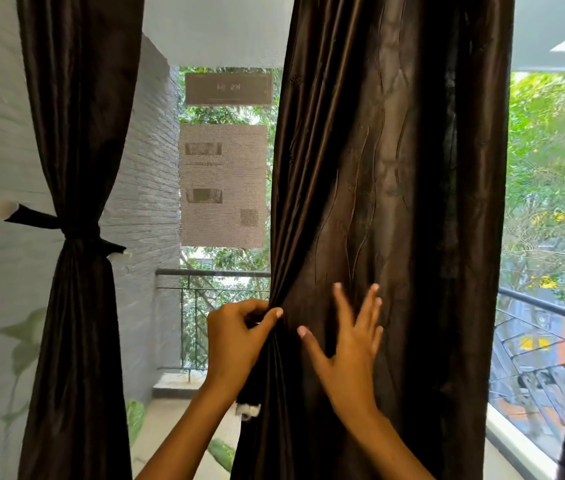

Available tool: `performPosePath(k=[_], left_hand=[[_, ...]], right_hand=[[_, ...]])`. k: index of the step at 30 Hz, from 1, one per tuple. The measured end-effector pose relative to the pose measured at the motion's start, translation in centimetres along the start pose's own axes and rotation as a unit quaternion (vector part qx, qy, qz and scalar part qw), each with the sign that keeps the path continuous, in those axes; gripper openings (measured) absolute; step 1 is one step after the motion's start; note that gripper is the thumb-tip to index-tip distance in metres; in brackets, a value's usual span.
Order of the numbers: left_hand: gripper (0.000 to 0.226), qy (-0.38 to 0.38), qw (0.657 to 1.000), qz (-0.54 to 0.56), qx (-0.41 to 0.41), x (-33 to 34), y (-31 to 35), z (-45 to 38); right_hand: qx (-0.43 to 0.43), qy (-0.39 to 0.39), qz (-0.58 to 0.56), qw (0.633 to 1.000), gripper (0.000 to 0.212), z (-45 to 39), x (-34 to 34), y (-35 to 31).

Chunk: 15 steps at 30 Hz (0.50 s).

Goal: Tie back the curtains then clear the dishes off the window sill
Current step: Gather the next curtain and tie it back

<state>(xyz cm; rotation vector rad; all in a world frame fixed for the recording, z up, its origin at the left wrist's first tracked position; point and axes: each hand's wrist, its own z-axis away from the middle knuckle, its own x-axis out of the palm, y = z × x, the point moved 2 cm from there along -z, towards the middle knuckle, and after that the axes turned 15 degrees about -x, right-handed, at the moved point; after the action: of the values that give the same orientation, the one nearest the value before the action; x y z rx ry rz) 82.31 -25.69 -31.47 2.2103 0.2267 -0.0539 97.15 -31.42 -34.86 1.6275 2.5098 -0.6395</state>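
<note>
The step in hand is the tying back of the second curtain (388, 209), the wide dark one that hangs in the middle of the view. The left curtain (76, 168) is already cinched at its waist by a dark tie (66, 225), so that half of the first job looks done.

The left hand (236, 344) has its grip closed on the gathered left edge of the middle curtain, thumb and fingers pinching a bunch of folds. A dark strip with a white tip (249, 408) hangs just below that hand; it looks like the tie for this curtain, though whether the hand holds it too I cannot tell. The right hand (350, 344) lies flat on the cloth with its grip wide, fingers spread, holding nothing.

The next move probably calls for the right hand to sweep the rest of the cloth leftward into the bunch, then pass the strip around it and fasten it.

Beyond the glass are a balcony railing (211, 273), a grey brick wall (149, 168), trees, and brown paper notices (223, 185) stuck on the pane. A white ledge (516, 441) shows at the lower right; no dishes are in view, and the curtain covers much of the sill. The breadth of loose cloth is the main hindrance.
</note>
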Motion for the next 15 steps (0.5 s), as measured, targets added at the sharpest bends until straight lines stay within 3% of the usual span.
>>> performPosePath(k=[2, 4, 6, 8, 11, 15], left_hand=[[0.014, -0.008, 1.000, -0.003, 0.001, 0.0, -0.1, -0.2], [0.014, -0.012, 1.000, -0.003, 0.005, -0.1, -0.1, -0.3], [0.012, -0.004, 1.000, -0.007, 0.012, -0.2, -0.1, -0.2], [0.010, 0.009, 0.999, -0.019, 0.031, -0.2, -0.1, -0.1], [0.010, 0.024, 0.998, -0.022, 0.047, -0.1, 0.0, 0.3], [0.011, 0.030, 0.998, -0.025, 0.054, -0.2, 0.1, 0.5]], right_hand=[[0.126, 0.012, -0.129, 0.984, 0.117, -1.4, -0.3, 1.2], [0.159, -0.005, -0.231, 0.960, 0.124, -2.5, -0.1, 1.7], [0.119, -0.005, -0.252, 0.960, 0.104, -2.5, 0.3, 1.9], [0.029, 0.004, -0.169, 0.985, 0.071, -1.6, 0.7, 1.7], [-0.048, -0.001, -0.075, 0.996, 0.070, 0.2, 1.1, 0.6], [-0.045, 0.069, -0.085, 0.993, 0.053, 0.6, 1.3, -0.2]])
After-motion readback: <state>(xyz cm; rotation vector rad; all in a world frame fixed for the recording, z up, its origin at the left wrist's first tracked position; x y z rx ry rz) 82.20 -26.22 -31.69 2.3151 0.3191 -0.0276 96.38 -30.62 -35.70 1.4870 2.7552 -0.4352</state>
